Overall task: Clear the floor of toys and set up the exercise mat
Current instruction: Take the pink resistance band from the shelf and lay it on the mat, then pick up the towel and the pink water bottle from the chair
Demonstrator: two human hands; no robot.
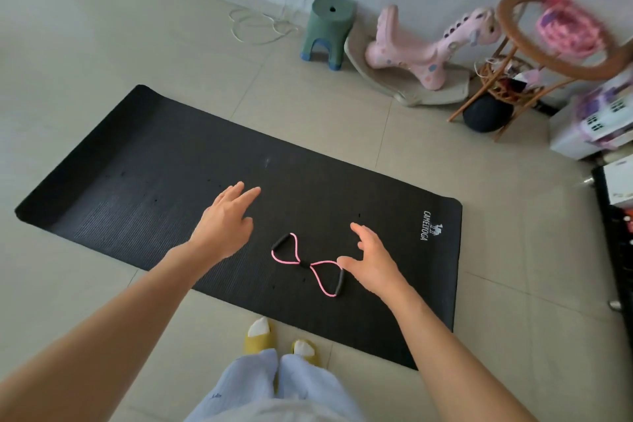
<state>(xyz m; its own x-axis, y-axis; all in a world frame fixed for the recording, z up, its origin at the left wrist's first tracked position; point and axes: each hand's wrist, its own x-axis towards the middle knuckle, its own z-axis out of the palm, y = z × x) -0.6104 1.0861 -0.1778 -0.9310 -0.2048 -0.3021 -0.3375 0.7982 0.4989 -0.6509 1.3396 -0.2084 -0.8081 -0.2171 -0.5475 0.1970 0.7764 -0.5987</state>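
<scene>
Yellow slippers [261, 336] are planted at the near edge of the black exercise mat [171, 181], which is laid flat across the tiled floor [102, 44]. Both arms are stretched out above it. Nothing is held by the left hand [224, 224], fingers straight and spread. Beside its thumb, and just under the right hand [373, 262], a pink figure-eight resistance band [310, 264] is seen lying on the mat. The right hand's fingers are loosely curved, gripping nothing. Beyond the fingertips, past open tiles, a green stool [329, 29] and pink rocking toy [421, 51] are parked along the wall.
</scene>
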